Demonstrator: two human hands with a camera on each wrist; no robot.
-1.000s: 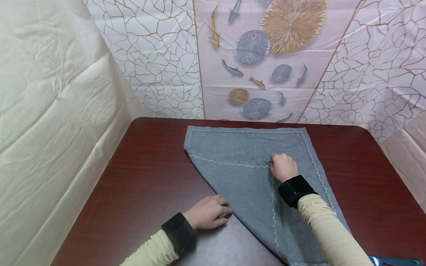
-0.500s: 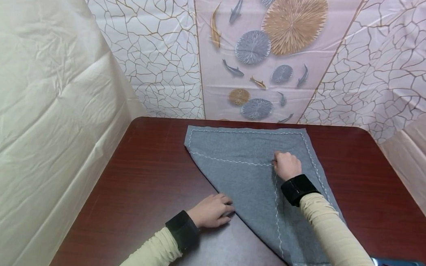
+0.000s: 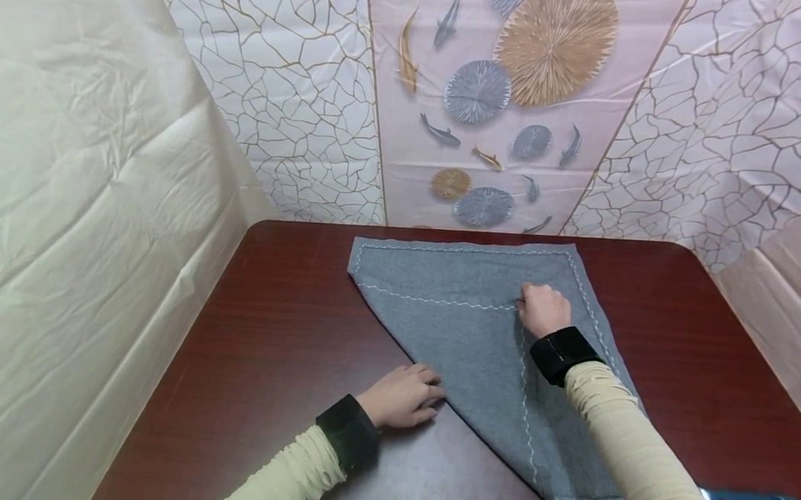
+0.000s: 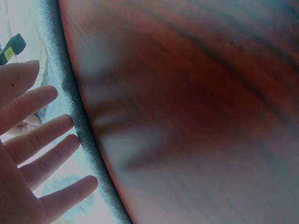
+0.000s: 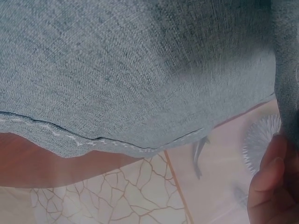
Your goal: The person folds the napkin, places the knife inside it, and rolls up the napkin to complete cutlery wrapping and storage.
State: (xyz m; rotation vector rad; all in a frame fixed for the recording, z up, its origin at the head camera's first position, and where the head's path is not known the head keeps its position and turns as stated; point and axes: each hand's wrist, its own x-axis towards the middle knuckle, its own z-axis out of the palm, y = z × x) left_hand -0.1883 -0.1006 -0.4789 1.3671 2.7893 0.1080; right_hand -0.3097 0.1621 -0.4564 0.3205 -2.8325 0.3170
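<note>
A grey cloth (image 3: pixel 451 329) with white zigzag stitching lies on the dark red table (image 3: pixel 286 312), one corner folded over along a diagonal fold. My right hand (image 3: pixel 531 305) has its fingers curled and pinches the folded-over corner near the cloth's middle. In the right wrist view the cloth (image 5: pixel 140 70) fills the frame, with my right hand (image 5: pixel 268 186) at the lower right. My left hand (image 3: pixel 424 394) lies flat on the table, its fingertips at the diagonal fold. The left wrist view shows the left hand (image 4: pixel 32 149) with straight, spread fingers beside the cloth's edge (image 4: pixel 65 93).
A blue-handled knife (image 3: pixel 750 498) lies on the table at the near right, partly behind my right sleeve. Patterned plastic sheeting (image 3: pixel 478 102) walls the table at the back and both sides. Bare tabletop lies to the left and the far right of the cloth.
My right hand has drawn the pinched corner slightly to the right. The left hand has shifted a little to the right along the fold.
</note>
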